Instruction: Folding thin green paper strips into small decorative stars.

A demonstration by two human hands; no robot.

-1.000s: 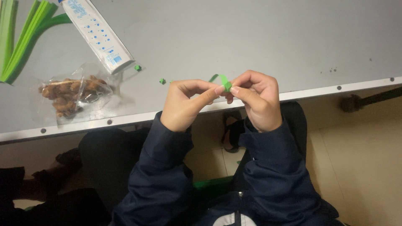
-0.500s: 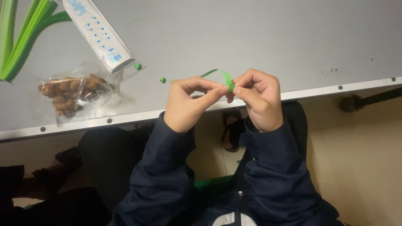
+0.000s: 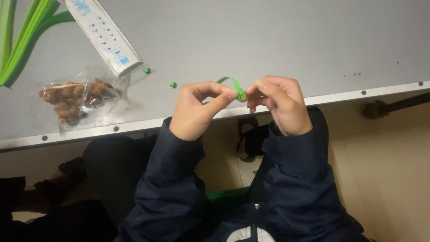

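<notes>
Both my hands meet over the near edge of a grey table [image 3: 268,40]. Between them is a thin green paper strip [image 3: 234,84], curled into a small loop. My left hand [image 3: 197,110] pinches one end of it with thumb and forefinger. My right hand [image 3: 280,103] pinches the other end, fingertips nearly touching the left hand's. The strip's loop arches up above the fingertips. Dark blue sleeves cover both my arms.
Two tiny green folded pieces [image 3: 146,70] [image 3: 173,84] lie on the table left of my hands. A clear bag of brown snacks [image 3: 74,101], a white and blue carton [image 3: 104,36] and a bundle of long green strips [image 3: 22,40] sit at the far left.
The green strip, bunched small between my fingertips a second ago, now stands out as a longer curled loop. Both hands stay in about the same place.
</notes>
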